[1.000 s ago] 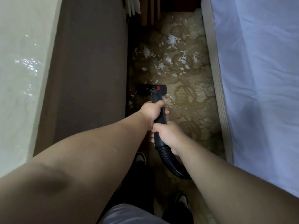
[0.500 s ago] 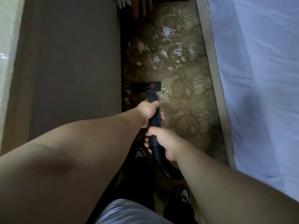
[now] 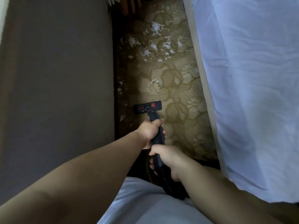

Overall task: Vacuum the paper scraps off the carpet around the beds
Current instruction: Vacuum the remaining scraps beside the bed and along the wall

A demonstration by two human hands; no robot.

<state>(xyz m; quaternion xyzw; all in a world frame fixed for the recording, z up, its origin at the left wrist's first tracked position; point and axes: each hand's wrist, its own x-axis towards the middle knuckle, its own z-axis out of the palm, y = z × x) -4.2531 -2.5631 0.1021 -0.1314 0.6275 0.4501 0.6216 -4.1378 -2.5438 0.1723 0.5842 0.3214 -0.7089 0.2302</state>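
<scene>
Patterned carpet [image 3: 176, 88], shredded paper scraps [image 3: 155, 39].

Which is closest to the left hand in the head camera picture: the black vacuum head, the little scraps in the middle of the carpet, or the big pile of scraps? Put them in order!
From the left hand:
1. Vacuum head, just ahead on the carpet.
2. Little scraps, mid-carpet, beyond the head.
3. Big pile of scraps, far end between the beds.

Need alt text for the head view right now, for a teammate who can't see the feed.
Both hands, left hand ahead of right hand, grip a black vacuum wand whose floor head rests on patterned carpet between two beds. White paper scraps lie ahead of it.
</scene>
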